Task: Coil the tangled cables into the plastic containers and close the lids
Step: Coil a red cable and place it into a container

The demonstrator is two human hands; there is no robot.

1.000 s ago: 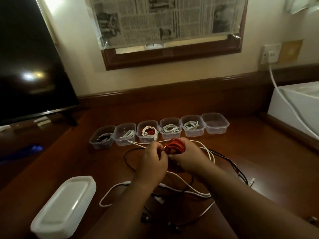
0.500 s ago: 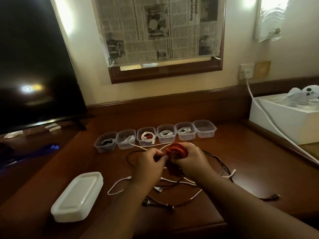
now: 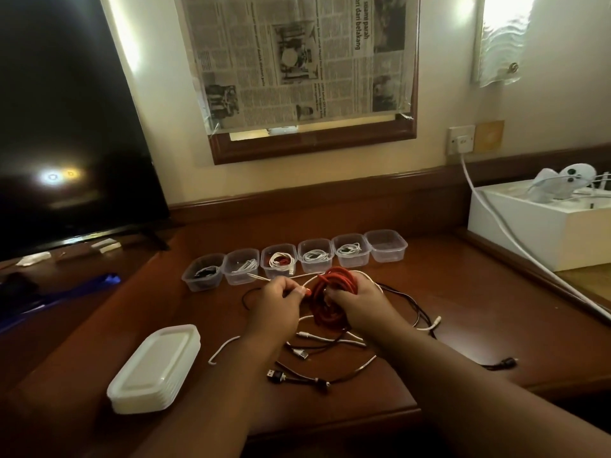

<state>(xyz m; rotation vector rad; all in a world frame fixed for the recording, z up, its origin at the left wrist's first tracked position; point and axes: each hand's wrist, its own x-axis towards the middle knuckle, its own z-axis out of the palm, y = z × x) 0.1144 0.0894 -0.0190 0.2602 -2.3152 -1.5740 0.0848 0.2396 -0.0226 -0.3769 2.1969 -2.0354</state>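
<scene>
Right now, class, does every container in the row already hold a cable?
No: the container at the right end of the row is bare inside, while the other five each hold a coiled cable.

The right hand [image 3: 355, 300] grips a red cable coil [image 3: 334, 292] above the desk [image 3: 463, 309]; the left hand [image 3: 281, 300] pinches its free end. Six tubs [image 3: 386, 246] line the far side, the rightmost empty. Stacked lids [image 3: 155, 368] lie near left.

text: newspaper sheet [image 3: 297, 61] taped over wall frame, turned sideways | headline fragment reads "...suami parah" / "lori dari belakang" | body columns too small to read | no legible labels on containers, lids, cables, socket
</scene>
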